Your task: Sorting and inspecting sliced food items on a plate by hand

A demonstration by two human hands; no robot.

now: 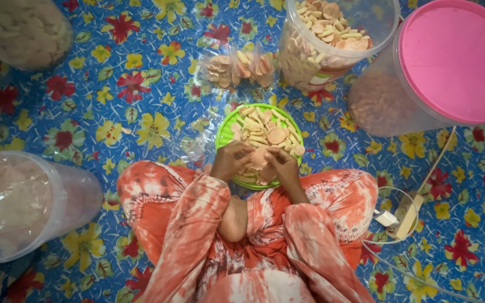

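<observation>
The left hand and right hand are both curled, fingers pinched together on a stack of round pink crackers held between them over the near edge of the green plate, which lies on the floral floor mat at the knees and carries round and stick crackers. From left to right, a clear tub lined with plastic sits near the knee, another tub of pale crackers stands far left, small filled bags lie beyond the plate, an open tub holds mixed crackers, and a pink-lidded tub holds reddish ones.
</observation>
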